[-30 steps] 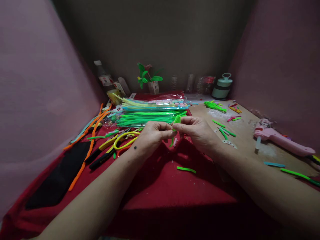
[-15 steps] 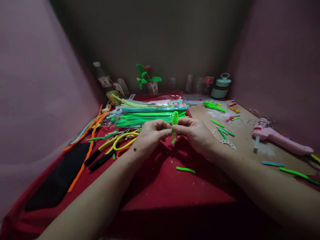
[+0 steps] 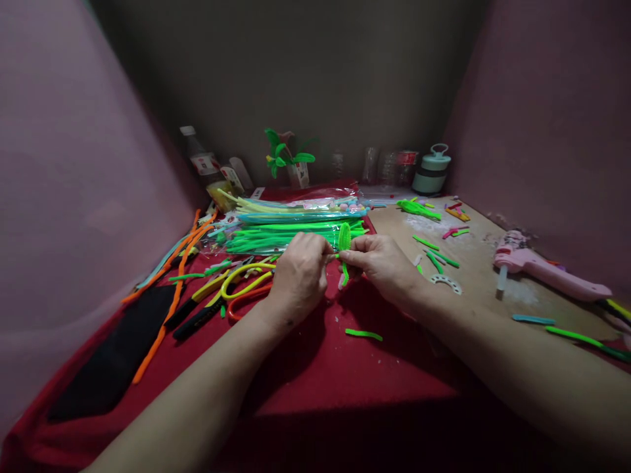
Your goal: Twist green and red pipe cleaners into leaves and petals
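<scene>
Both my hands meet above the red cloth (image 3: 315,368) at the centre of the table. My left hand (image 3: 300,272) and my right hand (image 3: 382,263) each pinch a small bright green pipe-cleaner piece (image 3: 344,238), bent into a leaf-like loop with a short stem hanging below. The fingers of both hands are closed on it. Just behind the hands lies a clear bag of green pipe cleaners (image 3: 290,233). A short green pipe-cleaner offcut (image 3: 363,334) lies on the cloth below the hands.
Orange pipe cleaners (image 3: 172,289), pliers with yellow handles (image 3: 207,299) and a black strip (image 3: 118,355) lie at left. A pink glue gun (image 3: 547,270) and scattered green offcuts (image 3: 436,256) sit on the wooden board at right. Bottles, a small green pipe-cleaner plant (image 3: 283,154) and a jar (image 3: 432,174) stand along the back.
The green piece has been turned upright between my fingers and the left hand has rolled over it, knuckles up. Both hands stayed near the same spot.
</scene>
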{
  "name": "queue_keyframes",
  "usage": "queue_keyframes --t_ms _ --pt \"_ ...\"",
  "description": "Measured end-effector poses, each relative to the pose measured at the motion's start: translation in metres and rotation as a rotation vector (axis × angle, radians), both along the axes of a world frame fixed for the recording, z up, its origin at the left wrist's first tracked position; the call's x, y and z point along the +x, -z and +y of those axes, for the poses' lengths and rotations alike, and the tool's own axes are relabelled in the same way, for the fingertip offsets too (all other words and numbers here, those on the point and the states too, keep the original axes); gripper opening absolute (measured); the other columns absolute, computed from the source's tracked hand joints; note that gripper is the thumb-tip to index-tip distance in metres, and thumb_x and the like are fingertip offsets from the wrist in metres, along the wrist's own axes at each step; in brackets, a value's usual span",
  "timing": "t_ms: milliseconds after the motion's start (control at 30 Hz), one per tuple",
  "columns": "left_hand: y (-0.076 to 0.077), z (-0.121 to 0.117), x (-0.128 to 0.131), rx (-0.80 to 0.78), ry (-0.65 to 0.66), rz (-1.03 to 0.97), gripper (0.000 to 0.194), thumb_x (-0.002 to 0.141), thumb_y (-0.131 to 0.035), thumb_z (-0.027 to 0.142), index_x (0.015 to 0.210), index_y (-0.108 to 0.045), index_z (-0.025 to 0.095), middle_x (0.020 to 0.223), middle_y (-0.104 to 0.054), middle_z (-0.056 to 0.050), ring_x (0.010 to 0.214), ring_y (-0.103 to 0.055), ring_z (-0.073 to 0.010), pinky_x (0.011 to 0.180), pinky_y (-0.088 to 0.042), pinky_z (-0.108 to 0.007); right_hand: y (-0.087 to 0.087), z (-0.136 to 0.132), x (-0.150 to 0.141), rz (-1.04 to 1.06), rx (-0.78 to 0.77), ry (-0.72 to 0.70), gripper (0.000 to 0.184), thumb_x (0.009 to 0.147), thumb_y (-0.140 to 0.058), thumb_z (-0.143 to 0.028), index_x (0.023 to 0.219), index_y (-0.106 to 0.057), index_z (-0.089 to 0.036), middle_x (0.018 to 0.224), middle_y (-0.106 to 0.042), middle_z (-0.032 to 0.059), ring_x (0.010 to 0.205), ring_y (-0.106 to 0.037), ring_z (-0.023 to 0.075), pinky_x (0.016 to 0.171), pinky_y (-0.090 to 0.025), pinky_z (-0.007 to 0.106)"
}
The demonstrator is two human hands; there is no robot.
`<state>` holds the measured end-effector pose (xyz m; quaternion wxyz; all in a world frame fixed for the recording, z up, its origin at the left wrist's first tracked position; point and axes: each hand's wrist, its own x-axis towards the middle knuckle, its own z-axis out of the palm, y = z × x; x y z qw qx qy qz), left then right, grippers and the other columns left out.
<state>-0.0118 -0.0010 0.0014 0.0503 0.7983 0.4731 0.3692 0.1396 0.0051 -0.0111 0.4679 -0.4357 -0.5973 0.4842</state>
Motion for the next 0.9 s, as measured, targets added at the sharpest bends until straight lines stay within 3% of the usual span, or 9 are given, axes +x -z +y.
queue_keyframes --t_ms 100,200,333,467,633,800,900 --pt "0.004 -0.003 0.003 0.081 -0.054 0.013 0.011 0.080 -0.047 0.016 0.070 -0.051 0.018 0.073 -0.057 -0.006 0.074 -0.049 -0.0186 0.071 -0.038 -0.032 -0.005 -0.003 -0.001 0.020 0.000 -0.007 0.026 0.068 -0.062 -0.026 0.048 -0.049 -0.016 0.044 -0.049 -0.0024 0.043 -0.042 0.0076 0.045 -0.030 0.023" --pt "0.005 -0.002 0.004 -0.087 -0.075 -0.136 0.011 0.081 -0.048 0.021 0.071 -0.050 0.018 0.071 -0.056 -0.002 0.069 -0.050 -0.0154 0.068 -0.039 -0.028 -0.008 -0.005 -0.001 0.067 -0.017 -0.024 0.027 0.067 -0.064 -0.027 0.048 -0.049 -0.016 0.045 -0.050 -0.0025 0.043 -0.042 0.0074 0.046 -0.032 0.023" --pt "0.004 0.003 0.001 -0.283 -0.006 -0.270 0.016 0.081 -0.050 0.028 0.069 -0.052 0.018 0.066 -0.055 0.000 0.064 -0.050 -0.0130 0.064 -0.040 -0.025 -0.008 -0.002 0.001 0.135 -0.041 -0.028 0.028 0.065 -0.066 -0.028 0.047 -0.048 -0.017 0.044 -0.049 -0.0030 0.041 -0.042 0.0073 0.045 -0.032 0.024" --pt "0.002 0.003 -0.003 -0.220 0.061 -0.265 0.013 0.078 -0.055 0.030 0.075 -0.059 0.018 0.074 -0.062 0.000 0.069 -0.054 -0.0127 0.067 -0.041 -0.024 -0.006 0.000 0.002 0.148 -0.051 -0.036 0.028 0.065 -0.066 -0.030 0.047 -0.049 -0.017 0.043 -0.049 -0.0028 0.040 -0.042 0.0072 0.044 -0.031 0.024" --pt "-0.003 -0.002 -0.001 -0.237 -0.056 -0.334 0.015 0.076 -0.058 0.029 0.066 -0.059 0.018 0.059 -0.061 0.002 0.056 -0.053 -0.0106 0.060 -0.041 -0.023 -0.008 -0.002 0.001 0.160 -0.066 -0.043 0.028 0.063 -0.068 -0.029 0.047 -0.048 -0.018 0.042 -0.049 -0.0032 0.040 -0.042 0.0072 0.044 -0.031 0.023" --pt "-0.007 0.001 0.001 -0.509 -0.032 -0.706 0.028 0.079 -0.053 0.040 0.067 -0.053 0.015 0.053 -0.060 -0.001 0.046 -0.052 -0.0100 0.050 -0.042 -0.023 -0.010 -0.002 0.001 0.183 -0.019 0.044 0.026 0.065 -0.066 -0.028 0.048 -0.050 -0.017 0.044 -0.050 -0.0028 0.042 -0.041 0.0069 0.045 -0.031 0.023" --pt "-0.004 -0.001 0.005 -0.506 0.010 -0.658 0.026 0.075 -0.059 0.041 0.071 -0.056 0.015 0.063 -0.062 -0.001 0.051 -0.053 -0.0101 0.051 -0.042 -0.022 -0.007 0.001 0.002 0.200 0.011 0.126 0.027 0.066 -0.066 -0.029 0.049 -0.049 -0.016 0.046 -0.051 -0.0021 0.043 -0.040 0.0070 0.047 -0.031 0.024"
